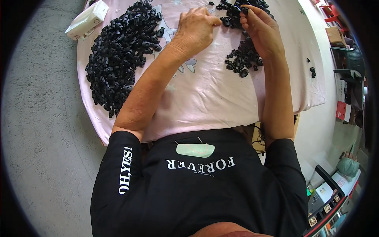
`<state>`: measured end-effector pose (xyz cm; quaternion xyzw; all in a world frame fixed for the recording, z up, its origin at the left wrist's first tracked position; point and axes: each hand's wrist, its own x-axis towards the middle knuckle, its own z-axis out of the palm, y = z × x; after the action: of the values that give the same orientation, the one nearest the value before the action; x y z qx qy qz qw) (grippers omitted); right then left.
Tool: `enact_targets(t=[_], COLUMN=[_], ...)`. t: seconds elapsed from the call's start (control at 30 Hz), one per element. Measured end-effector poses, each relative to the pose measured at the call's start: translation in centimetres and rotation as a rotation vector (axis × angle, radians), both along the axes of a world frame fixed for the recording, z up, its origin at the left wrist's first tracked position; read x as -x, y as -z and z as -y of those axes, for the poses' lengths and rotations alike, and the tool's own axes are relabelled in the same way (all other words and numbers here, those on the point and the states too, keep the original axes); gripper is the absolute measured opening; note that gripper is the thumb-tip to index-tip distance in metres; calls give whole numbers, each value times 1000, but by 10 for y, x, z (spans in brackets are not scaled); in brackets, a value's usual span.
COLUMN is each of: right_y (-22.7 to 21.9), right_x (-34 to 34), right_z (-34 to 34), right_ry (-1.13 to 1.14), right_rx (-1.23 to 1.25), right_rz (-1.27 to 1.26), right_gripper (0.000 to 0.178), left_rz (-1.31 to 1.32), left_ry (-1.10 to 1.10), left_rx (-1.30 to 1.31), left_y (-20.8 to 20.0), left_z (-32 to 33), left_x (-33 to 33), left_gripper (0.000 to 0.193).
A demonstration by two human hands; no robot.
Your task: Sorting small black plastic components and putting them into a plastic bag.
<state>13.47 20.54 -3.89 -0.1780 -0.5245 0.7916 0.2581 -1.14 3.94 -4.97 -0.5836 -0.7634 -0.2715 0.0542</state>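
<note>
My right hand (265, 33) is raised over the right side of the table, with thumb and fingers pinched on a small black plastic part (244, 10). Below and behind it lies a loose heap of small black plastic parts (245, 55). Near the table's far edge, my left hand (196, 29) rests low with its fingers curled, beside some tiny shiny bits (202, 8) too small to name. Its fingertips are mostly hidden, so anything between them does not show. Left of that arm spreads a big pile of black plastic pieces (118, 59) that look like cord locks.
A pale pink patterned cloth (205, 98) covers the table. At its far left corner lies a white tissue pack (87, 19). A few stray black parts (312, 72) lie near the right edge. Grey floor (43, 118) runs along the left; a dark chair (353, 59) and boxes stand right.
</note>
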Motion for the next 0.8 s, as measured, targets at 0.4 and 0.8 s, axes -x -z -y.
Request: enact_targets(t=[0.4, 0.8], right_y=[-2, -2], right_x=[2, 2], right_z=[9, 11], right_ry=[40, 18], right_rx=[-171, -202], right_rz=[98, 114], right_gripper=[26, 25], left_rz=[-344, -52], left_ry=[16, 14], left_rx=[-303, -64], left_y=[1, -4], left_z=[2, 1], left_x=[-5, -3], left_gripper=[22, 22])
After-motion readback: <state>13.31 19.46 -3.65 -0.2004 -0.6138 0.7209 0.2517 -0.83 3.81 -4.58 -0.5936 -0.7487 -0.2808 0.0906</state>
